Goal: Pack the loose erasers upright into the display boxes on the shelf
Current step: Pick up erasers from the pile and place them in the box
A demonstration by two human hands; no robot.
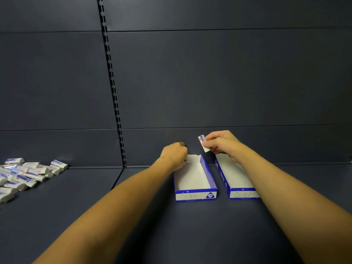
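Two open cardboard display boxes sat side by side on a dark, matte shelf (pixel 171 235), their long axes running from near to far. The left box (pixel 196 195) was blue outside and plain white inside, with a "2B" mark on its near end. The right box (pixel 222 176) matched it, and the right forearm crossed over much of it. A narrow strip of bare shelf separated them.

The right hand (pixel 222 142) pinched a small rectangular eraser (pixel 203 142) in a white, blue and red sleeve, thumb curled across it. The eraser stood nearly upright, long axis slightly tilted, above the gap between the boxes at their far ends.

The left hand (pixel 174 154) was curled over the far left corner of the left box. A scrap of blue and white showed at its fingertips; whether it gripped an eraser could not be told.

A heap of loose erasers (pixel 28 173) lay flat and jumbled at the far left, well apart from the boxes. Broad open shelf lay near the viewer. A smooth dark back panel (pixel 209 73) with a slotted upright (pixel 112 82) closed the far edge.
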